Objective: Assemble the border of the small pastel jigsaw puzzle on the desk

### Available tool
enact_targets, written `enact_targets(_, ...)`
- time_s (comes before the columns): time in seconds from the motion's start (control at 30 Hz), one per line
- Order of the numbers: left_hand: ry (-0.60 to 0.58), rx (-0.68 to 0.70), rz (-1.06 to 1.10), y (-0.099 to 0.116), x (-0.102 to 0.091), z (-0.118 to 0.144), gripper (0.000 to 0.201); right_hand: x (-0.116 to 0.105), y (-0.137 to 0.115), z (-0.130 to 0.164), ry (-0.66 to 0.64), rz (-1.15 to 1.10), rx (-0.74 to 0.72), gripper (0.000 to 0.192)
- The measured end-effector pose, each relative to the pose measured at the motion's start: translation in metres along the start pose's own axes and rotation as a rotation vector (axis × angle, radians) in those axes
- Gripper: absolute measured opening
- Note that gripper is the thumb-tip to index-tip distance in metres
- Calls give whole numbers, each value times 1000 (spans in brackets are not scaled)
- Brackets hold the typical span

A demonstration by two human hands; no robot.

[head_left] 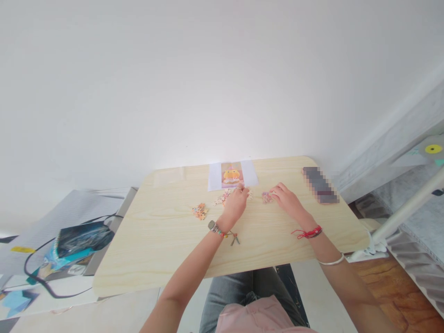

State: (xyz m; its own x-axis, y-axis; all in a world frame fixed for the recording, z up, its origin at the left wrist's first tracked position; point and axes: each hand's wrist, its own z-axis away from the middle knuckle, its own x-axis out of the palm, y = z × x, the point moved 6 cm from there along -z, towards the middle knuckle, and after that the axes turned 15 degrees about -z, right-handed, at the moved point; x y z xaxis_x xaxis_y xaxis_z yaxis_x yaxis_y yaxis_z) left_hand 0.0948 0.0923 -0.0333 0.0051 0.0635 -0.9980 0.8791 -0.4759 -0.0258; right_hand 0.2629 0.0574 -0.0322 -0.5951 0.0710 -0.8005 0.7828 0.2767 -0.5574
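Purple pcs (266, 198) are bordered at R by R hand (287, 201), w/ L hand (235, 206) set farther off; fingers curled, any pinch can't be told.

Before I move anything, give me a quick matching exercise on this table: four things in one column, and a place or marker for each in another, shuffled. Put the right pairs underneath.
Column one
1. left hand
2. right hand
3. orange puzzle pieces
4. printed sheet

Column two
A. in a small pile to the left of both hands
B. has a red bracelet at its wrist
C. at the back edge of the table, next to the wall
D. has a watch at its wrist

Right pairs: 1-D, 2-B, 3-A, 4-C
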Motion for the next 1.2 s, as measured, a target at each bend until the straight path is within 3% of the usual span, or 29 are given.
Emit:
enact_targets(0.17,37,-205,-19,-57,-5,36,23,28,-41,-21,-135,14,-94,17)
enact_targets(0.33,59,-262,-15,-73,-2,58,22,58,-67,-47,-226,90,-115,18)
enact_targets(0.57,64,-222,35,-65,3,61,21,63,-65,-50,-251,143,-73,14)
enact_targets(0.7,64,-151,78,-43,4,53,19,50,-68,-39,-201,109,-54,12)
enact_targets(0.87,77,-89,105,-18,-5,48,16,34,-84,-21,-88,15,-136,14)
enact_targets(1.03,146,-89,87,-15,-17,52,16,25,-92,-13,-4,5,-173,15)
enact_targets(1.2,171,-59,99,-15,-20,54,19,24,-91,-12,-3,-34,-164,11)
